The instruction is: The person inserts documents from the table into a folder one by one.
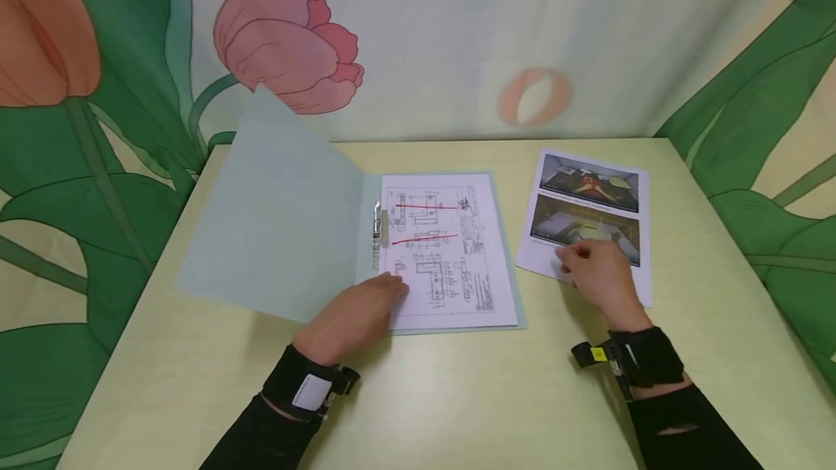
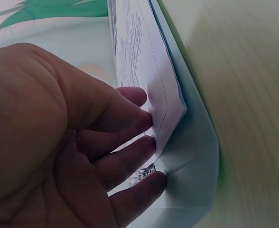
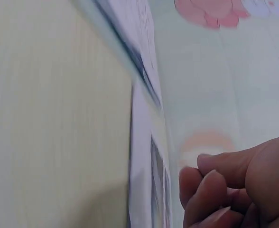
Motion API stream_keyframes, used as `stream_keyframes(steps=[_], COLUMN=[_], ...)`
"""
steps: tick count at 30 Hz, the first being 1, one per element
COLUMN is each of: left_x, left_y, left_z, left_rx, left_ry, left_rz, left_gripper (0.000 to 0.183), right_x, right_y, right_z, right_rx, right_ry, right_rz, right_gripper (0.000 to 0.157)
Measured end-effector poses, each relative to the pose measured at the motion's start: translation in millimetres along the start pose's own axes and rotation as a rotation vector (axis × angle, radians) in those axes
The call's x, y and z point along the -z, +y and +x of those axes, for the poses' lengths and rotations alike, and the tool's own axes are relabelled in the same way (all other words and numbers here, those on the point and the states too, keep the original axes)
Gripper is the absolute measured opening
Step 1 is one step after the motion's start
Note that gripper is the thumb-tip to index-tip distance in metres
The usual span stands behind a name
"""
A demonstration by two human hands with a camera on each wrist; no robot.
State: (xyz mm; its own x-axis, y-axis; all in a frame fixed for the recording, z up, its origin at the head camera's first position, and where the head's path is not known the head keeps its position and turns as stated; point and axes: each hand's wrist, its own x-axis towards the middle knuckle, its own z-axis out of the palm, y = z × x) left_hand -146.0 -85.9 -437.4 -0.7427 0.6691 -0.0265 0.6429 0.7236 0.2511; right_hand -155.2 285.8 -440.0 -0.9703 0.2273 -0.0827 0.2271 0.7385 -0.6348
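A pale yellow-green laminate table [image 1: 457,397] carries everything, backed by a cloth backdrop printed with pink tulips and green leaves [image 1: 287,42].

The landmark is a light blue paper folder [image 1: 274,216] lying open at the table's middle; its front cover stands tilted up to the left, and its back panel lies flat. Along the folder's spine sits a small silver metal fastener clip [image 1: 377,227]. On the folder's flat right panel lies a white sheet with black technical drawings and two red pen strokes [image 1: 451,252], its edges just inside the blue border.

To the right of the folder, apart from it, lies a white printed sheet with two colour photographs [image 1: 588,212], slightly turned.

The left hand [image 1: 355,314] is at the folder's near edge, by the lower left corner of the drawing sheet. In the left wrist view its fingers [image 2: 130,156] are gently bent with the tips touching the sheet's corner and the blue panel beneath; they clench nothing.

The right hand [image 1: 597,270], right of the folder, rests on the near left part of the photograph sheet. Its fingers [image 3: 215,190] are curled toward the thumb, but whether they pinch the paper's edge I cannot tell.
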Motion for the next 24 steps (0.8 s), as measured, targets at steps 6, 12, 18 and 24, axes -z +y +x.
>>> stream_keyframes(steps=[6,12,18,24], left_x=[-1.2,-4.3,-7.2,-7.4], left_y=[-0.7,-0.7,-0.1,-0.5], left_z=[-0.7,0.3,0.2,-0.9], left_rx=[0.005,-0.009,-0.008,0.003], left_ry=[-0.005,0.025,0.066,0.077], left_rz=[0.021,0.041,0.082,0.061], left_gripper=[0.033,0.032,0.029,0.032], right_x=[35.6,48.9,48.3,54.4], right_y=[39.3,65.7,74.6,81.6], right_z=[2.6,5.9,11.0,10.9], right_rx=[-0.129,-0.23,-0.238,-0.247], right_ry=[0.121,0.018,0.014,0.115], right_rz=[-0.2,-0.347,-0.279,-0.158], right_gripper=[0.052,0.087,0.077,0.05])
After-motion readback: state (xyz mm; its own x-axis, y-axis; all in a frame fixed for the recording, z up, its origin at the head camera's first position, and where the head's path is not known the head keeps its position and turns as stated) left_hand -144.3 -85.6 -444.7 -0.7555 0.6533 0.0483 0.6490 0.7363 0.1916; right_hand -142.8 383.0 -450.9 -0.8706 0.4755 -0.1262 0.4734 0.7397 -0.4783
